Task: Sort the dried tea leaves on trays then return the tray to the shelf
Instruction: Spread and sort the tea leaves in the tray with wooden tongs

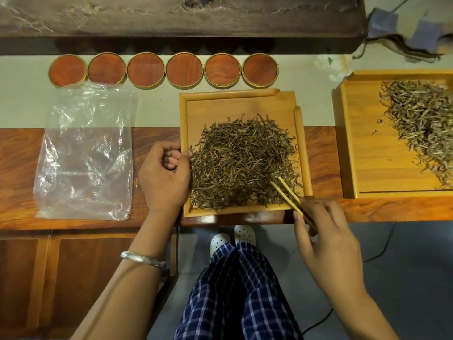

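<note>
Fingers [316,214] pinch tweezers [289,195] in tea leaves [240,163]; left hand [164,173] curled beside tray [182,114]; plastic bag [85,155] left

I see a bare gap of surface [321,163] between the two trays [302,148] [343,143]. A bag [85,153] lies flat on the left. A row of round lids [164,69] blocks the back, with the shelf [171,18] behind.
</note>
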The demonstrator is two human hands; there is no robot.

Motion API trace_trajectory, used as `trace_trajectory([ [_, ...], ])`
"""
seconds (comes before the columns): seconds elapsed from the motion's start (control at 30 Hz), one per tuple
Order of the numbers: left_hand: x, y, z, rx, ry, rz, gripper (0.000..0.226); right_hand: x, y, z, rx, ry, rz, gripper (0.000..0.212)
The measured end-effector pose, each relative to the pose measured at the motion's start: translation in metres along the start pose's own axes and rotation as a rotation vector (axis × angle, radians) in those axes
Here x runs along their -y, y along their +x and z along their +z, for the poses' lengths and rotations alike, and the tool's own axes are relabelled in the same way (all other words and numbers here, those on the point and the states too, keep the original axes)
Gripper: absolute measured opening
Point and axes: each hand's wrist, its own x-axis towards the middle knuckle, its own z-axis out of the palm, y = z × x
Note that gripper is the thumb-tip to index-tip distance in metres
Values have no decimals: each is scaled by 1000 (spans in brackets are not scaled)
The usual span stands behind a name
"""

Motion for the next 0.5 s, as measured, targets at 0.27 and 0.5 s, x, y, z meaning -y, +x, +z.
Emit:
trace_trajectory([
  [0.27, 1, 0, 1, -6, 4, 3, 7, -5, 2, -3, -27, -1, 11, 23],
  [0.5, 1, 0, 0, 0, 1, 6, 6, 9, 8, -7, -88, 55, -31, 21],
])
